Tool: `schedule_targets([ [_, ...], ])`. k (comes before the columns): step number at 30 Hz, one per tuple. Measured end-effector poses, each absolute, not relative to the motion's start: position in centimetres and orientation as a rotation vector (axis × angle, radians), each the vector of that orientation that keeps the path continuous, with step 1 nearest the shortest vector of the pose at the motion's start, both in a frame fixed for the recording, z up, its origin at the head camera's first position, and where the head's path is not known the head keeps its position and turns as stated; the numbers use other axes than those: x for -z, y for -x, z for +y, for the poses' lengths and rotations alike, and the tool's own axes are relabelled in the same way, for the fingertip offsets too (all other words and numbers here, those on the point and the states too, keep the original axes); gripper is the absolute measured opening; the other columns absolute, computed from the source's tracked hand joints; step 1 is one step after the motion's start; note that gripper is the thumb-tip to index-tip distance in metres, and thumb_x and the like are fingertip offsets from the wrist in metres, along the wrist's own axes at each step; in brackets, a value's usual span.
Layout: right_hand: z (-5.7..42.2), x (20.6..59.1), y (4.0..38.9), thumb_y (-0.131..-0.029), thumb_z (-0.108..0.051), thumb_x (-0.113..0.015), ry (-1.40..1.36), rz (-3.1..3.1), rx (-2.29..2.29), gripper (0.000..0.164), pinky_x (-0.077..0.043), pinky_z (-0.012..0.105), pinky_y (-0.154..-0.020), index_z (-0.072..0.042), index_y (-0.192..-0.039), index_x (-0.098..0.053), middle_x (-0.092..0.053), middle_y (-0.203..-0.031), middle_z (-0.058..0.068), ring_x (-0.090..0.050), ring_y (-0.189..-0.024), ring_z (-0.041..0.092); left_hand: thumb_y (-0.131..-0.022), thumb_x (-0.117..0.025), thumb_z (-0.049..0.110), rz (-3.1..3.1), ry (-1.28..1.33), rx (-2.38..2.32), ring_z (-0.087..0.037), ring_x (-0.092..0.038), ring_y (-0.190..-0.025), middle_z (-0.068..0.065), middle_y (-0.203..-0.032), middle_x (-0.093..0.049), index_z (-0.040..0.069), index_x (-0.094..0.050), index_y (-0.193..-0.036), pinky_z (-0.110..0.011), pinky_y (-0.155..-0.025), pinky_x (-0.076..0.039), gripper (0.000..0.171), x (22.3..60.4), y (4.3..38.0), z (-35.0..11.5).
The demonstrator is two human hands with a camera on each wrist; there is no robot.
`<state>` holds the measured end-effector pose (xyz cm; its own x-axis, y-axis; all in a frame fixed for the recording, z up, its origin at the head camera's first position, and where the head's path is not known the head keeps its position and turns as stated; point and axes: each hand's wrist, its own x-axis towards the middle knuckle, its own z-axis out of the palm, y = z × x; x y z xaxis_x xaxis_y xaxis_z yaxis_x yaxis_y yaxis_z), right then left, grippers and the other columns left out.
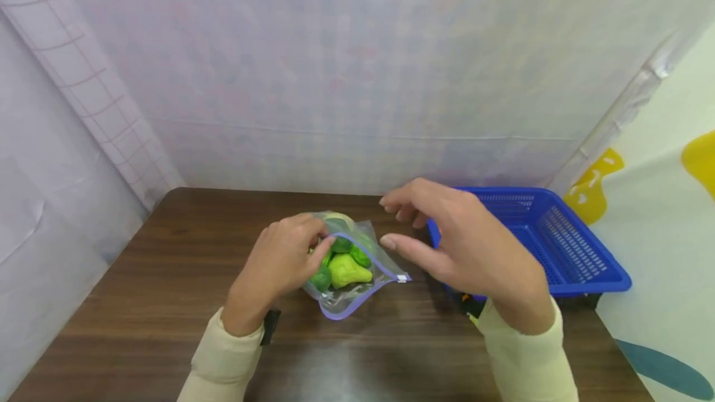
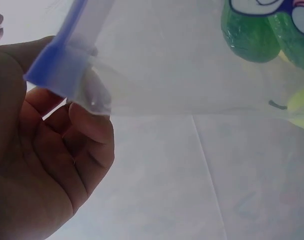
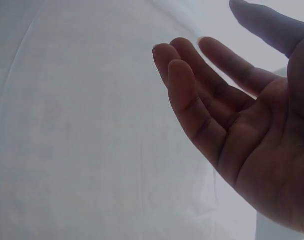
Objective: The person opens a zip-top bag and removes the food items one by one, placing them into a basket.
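Observation:
A clear zip bag (image 1: 357, 306) with a purple-blue rim hangs mouth open above the brown table, green and yellow-green toy vegetables or fruits (image 1: 347, 270) inside. My left hand (image 1: 285, 253) pinches the bag's rim at its left side between thumb and fingers. In the left wrist view the blue zip edge (image 2: 49, 65) runs through that hand (image 2: 56, 145), and green pieces (image 2: 252, 37) show through the plastic. A white slider (image 1: 401, 278) sits at the rim's right corner. Right of the bag, my right hand (image 1: 463, 234) is held in the air, fingers loosely bent, holding nothing.
A blue plastic basket (image 1: 606, 265) stands at the table's right side, partly behind my right hand and arm. Dark items with orange and yellow bits (image 1: 469, 306) lie by its near left corner. A pale curtain (image 1: 357, 79) rises behind the brown table (image 1: 167, 303).

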<state>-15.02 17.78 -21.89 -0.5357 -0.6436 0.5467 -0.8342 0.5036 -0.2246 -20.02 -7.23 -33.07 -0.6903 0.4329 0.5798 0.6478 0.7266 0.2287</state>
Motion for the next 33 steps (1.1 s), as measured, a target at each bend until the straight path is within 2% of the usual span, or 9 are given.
schedule_targets([
  [3,17.0,23.5,14.3,-0.084,-0.018,-0.077,-1.234,-2.323,-0.762,0.033,-0.059,0.03,-0.065,-0.006,-0.112,-0.065,-0.069,-0.096,0.001,-0.061,-0.08,0.004,-0.084,-0.074,0.017,-2.417,0.818,0.579,-0.011,-0.053,-0.055,-0.001,-0.069,-0.065,0.008,-0.073,-0.079,-0.032,-0.046,-0.048,0.01,33.0,20.0,-7.3],
  [9,15.5,26.5,14.2,-0.087,-0.019,-0.074,-1.235,-2.361,-0.841,0.031,-0.058,0.027,-0.068,-0.007,-0.114,-0.065,-0.069,-0.097,0.001,-0.06,-0.082,0.004,-0.084,-0.074,0.016,-2.401,0.837,0.583,-0.011,-0.051,-0.053,0.0,-0.067,-0.063,0.008,-0.072,-0.079,-0.03,-0.044,-0.046,0.01,32.8,20.0,-7.4],
  [16,12.7,29.6,14.2,-0.091,-0.021,-0.069,-1.166,-2.499,-0.579,0.026,-0.059,0.032,-0.067,-0.008,-0.114,-0.069,-0.072,-0.104,0.002,-0.062,-0.079,0.009,-0.085,-0.074,0.014,-2.4,0.837,0.588,-0.01,-0.047,-0.051,0.0,-0.065,-0.06,0.007,-0.071,-0.078,-0.028,-0.043,-0.042,0.01,33.0,19.8,-7.3],
  [21,10.9,31.5,15.0,-0.091,-0.012,-0.064,-1.14,-2.612,-0.4,0.019,-0.056,0.029,-0.06,-0.011,-0.108,-0.072,-0.07,-0.092,-0.003,-0.056,-0.07,0.008,-0.084,-0.075,0.014,-2.381,0.822,0.592,-0.01,-0.045,-0.05,0.0,-0.064,-0.059,0.007,-0.07,-0.076,-0.028,-0.042,-0.041,0.012,33.3,19.7,-7.4],
  [24,10.2,32.6,15.8,-0.089,-0.01,-0.063,-1.134,-2.674,-0.29,0.018,-0.055,0.029,-0.06,-0.01,-0.106,-0.072,-0.068,-0.087,-0.003,-0.055,-0.069,0.008,-0.084,-0.075,0.014,-2.377,0.813,0.583,-0.011,-0.046,-0.05,0.0,-0.064,-0.058,0.008,-0.068,-0.075,-0.029,-0.043,-0.041,0.013,33.4,19.7,-7.5],
  [29,9.3,34.1,16.9,-0.084,-0.007,-0.066,-1.086,-2.745,-0.171,0.025,-0.057,0.031,-0.063,-0.01,-0.109,-0.07,-0.068,-0.094,-0.001,-0.059,-0.074,0.011,-0.085,-0.074,0.014,-2.376,0.817,0.591,-0.011,-0.047,-0.051,0.001,-0.066,-0.059,0.008,-0.069,-0.076,-0.031,-0.043,-0.042,0.012,33.4,19.8,-7.4],
  [33,8.5,35.3,17.7,-0.076,-0.008,-0.073,-1.029,-2.745,-0.103,0.043,-0.059,0.031,-0.067,-0.009,-0.119,-0.067,-0.068,-0.11,0.001,-0.061,-0.084,0.013,-0.085,-0.074,0.015,-2.375,0.824,0.595,-0.012,-0.049,-0.052,0.0,-0.068,-0.063,0.009,-0.069,-0.076,-0.032,-0.044,-0.045,0.012,33.4,20.0,-7.4],
])
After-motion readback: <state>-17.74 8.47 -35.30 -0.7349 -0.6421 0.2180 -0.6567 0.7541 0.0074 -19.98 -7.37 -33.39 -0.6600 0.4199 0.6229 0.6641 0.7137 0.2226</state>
